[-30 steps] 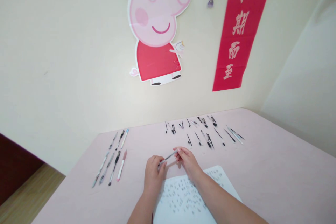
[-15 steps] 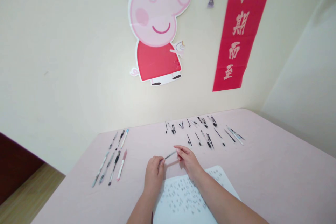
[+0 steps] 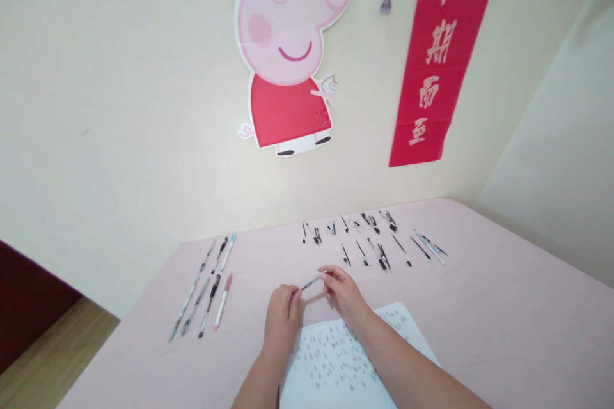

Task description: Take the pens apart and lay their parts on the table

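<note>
A thin pen [image 3: 311, 282] is held between both hands just above the pink table [image 3: 503, 319]. My left hand [image 3: 282, 316] pinches its near end with curled fingers. My right hand [image 3: 343, 293] pinches the far end with its fingertips. A white sheet covered in small written marks [image 3: 336, 364] lies under my forearms at the table's near edge.
Several whole pens [image 3: 206, 287] lie in rows at the left of the table. Several small pen parts [image 3: 374, 243] are spread along the far side near the wall. A cartoon pig cut-out [image 3: 288, 51] and a red banner [image 3: 441, 51] hang on the wall.
The pen looked longer and lighter one second ago. It now shows shorter and thinner between the fingers, and both hands have shifted slightly. The table items have not moved.
</note>
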Available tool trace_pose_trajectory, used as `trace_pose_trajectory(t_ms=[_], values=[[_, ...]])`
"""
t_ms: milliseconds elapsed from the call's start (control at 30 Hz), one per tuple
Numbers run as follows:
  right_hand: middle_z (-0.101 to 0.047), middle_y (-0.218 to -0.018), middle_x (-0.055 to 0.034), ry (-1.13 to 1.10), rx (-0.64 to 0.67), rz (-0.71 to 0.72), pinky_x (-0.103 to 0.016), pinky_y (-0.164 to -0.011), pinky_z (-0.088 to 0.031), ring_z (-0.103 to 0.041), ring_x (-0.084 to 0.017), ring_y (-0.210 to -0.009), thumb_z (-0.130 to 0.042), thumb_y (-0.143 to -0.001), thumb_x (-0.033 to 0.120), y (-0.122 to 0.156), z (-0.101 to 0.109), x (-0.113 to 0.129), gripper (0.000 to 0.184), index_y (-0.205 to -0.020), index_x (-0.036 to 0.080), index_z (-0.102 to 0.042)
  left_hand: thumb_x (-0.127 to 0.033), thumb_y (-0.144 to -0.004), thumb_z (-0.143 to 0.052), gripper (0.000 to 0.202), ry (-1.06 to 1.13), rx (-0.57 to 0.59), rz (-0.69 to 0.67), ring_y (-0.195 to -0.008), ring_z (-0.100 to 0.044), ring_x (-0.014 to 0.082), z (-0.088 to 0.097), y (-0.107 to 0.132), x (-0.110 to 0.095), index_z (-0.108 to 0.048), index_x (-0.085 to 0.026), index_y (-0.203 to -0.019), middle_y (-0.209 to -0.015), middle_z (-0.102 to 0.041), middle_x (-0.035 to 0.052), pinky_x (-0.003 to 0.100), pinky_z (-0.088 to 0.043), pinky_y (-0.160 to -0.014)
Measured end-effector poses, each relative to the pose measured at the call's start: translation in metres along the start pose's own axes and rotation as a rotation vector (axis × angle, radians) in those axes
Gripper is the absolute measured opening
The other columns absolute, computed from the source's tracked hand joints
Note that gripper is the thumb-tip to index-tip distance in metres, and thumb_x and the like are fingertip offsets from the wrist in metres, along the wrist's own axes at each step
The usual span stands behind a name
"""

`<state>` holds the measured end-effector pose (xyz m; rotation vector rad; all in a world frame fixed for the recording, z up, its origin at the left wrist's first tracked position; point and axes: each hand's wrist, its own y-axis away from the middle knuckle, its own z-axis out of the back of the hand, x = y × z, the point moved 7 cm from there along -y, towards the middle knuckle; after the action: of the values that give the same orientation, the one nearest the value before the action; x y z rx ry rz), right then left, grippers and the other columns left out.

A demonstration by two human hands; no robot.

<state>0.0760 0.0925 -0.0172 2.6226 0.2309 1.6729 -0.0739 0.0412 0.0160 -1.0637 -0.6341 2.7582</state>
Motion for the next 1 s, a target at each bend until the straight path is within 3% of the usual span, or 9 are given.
trace_pose_trajectory(t_ms=[100,333,567,700,1000], values=[[-0.048,-0.058,0.006,-0.028,-0.01,-0.008,-0.02,-0.045,-0.029,-0.042,-0.007,-0.049,-0.075,-0.055,0.041,0.0,0.0,0.0,0.039,-0.085,0.019,-0.062,-0.03,-0.086,-0.04,0.023,0.008,-0.003,0.001,-0.076,-0.056,0.0192,0.0,0.0,-0.001,-0.058,-0.018,-0.079,-0.075,-0.061,0.005,0.034,-0.045,-0.071],[-0.049,-0.048,0.0057,0.022,-0.039,-0.028,-0.02,-0.043,-0.026,-0.038,-0.006,-0.042,-0.073,-0.058,0.049,-0.002,0.004,-0.007,0.038,-0.062,0.018,-0.05,-0.031,-0.085,-0.041,0.023,0.021,-0.01,-0.004,-0.076,-0.058,0.0193,0.002,0.0,-0.003,-0.06,-0.019,-0.078,-0.075,-0.063,0.0054,0.034,-0.046,-0.07],[-0.05,-0.051,0.0048,-0.022,-0.014,-0.028,-0.02,-0.044,-0.029,-0.041,-0.007,-0.045,-0.074,-0.057,0.043,-0.001,0.002,-0.003,0.034,-0.074,0.017,-0.062,-0.034,-0.088,-0.033,0.031,0.113,0.087,0.083,-0.084,-0.06,0.019,-0.005,0.003,0.001,-0.06,-0.019,-0.091,-0.087,-0.064,0.0065,0.035,-0.047,-0.077],[-0.052,-0.055,0.0039,-0.043,0.0,-0.04,-0.02,-0.045,-0.031,-0.044,-0.008,-0.048,-0.075,-0.056,0.039,0.002,-0.001,0.001,0.035,-0.082,0.017,-0.067,-0.036,-0.084,-0.041,0.026,0.083,0.107,0.099,-0.083,-0.059,0.0187,-0.009,0.004,0.006,-0.058,-0.019,-0.095,-0.09,-0.063,0.0059,0.034,-0.047,-0.076],[-0.058,-0.061,0.0022,-0.094,-0.015,-0.02,-0.021,-0.049,-0.036,-0.049,-0.009,-0.052,-0.076,-0.056,0.036,0.001,-0.001,0.001,0.034,-0.079,0.018,-0.059,-0.033,-0.084,-0.043,0.023,0.01,0.134,0.049,-0.072,-0.057,0.0173,-0.007,0.002,0.0,-0.06,-0.019,-0.086,-0.077,-0.06,0.0037,0.03,-0.045,-0.066]])
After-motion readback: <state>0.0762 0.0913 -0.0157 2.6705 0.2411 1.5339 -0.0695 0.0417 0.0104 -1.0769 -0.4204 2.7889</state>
